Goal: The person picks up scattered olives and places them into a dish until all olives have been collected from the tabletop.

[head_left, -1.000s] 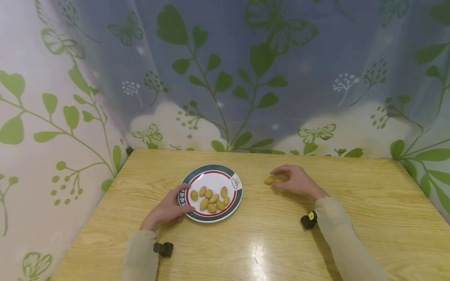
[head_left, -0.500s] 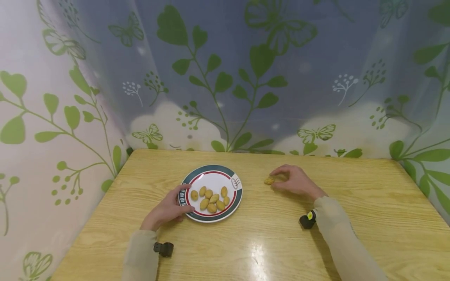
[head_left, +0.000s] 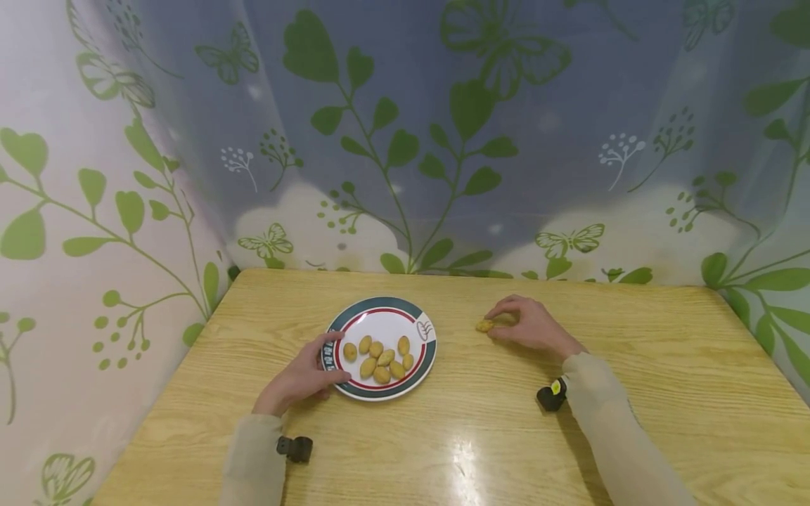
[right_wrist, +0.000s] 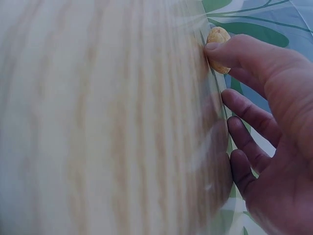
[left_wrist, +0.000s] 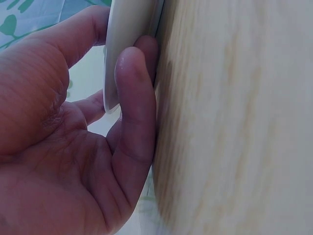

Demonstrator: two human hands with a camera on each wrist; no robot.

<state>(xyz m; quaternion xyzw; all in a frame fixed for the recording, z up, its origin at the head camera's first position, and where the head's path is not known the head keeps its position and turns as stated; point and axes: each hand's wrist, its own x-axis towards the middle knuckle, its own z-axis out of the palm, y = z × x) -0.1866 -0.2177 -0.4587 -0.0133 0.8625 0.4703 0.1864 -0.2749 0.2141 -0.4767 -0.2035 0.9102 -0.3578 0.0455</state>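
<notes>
A round white plate point(head_left: 384, 321) with a dark green rim and a red ring lies left of centre in the head view. Several yellowish-tan, nut-like ovals point(head_left: 381, 374) are gathered on it. My left hand point(head_left: 302, 374) grips the plate's left edge, thumb and forefinger over the rim. From the left wrist, other fingers show curled under the plate's edge point(left_wrist: 112, 88). To the right of the plate, my right hand point(head_left: 528, 327) pinches a single tan nut-like oval point(right_wrist: 218, 36) by thumb and forefinger, right at the tabletop. Its remaining fingers rest bent against the wood.
A light wood-grain table point(head_left: 405, 457) carries everything. Behind it and along the left hangs a curtain point(head_left: 380, 176) printed with leaves and butterflies. Small black cameras sit at the left wrist point(head_left: 294, 448) and right wrist point(head_left: 552, 395).
My right forearm and wrist have shifted very slightly left, with the fingers staying at the oval. The left hand and plate stay where they were.
</notes>
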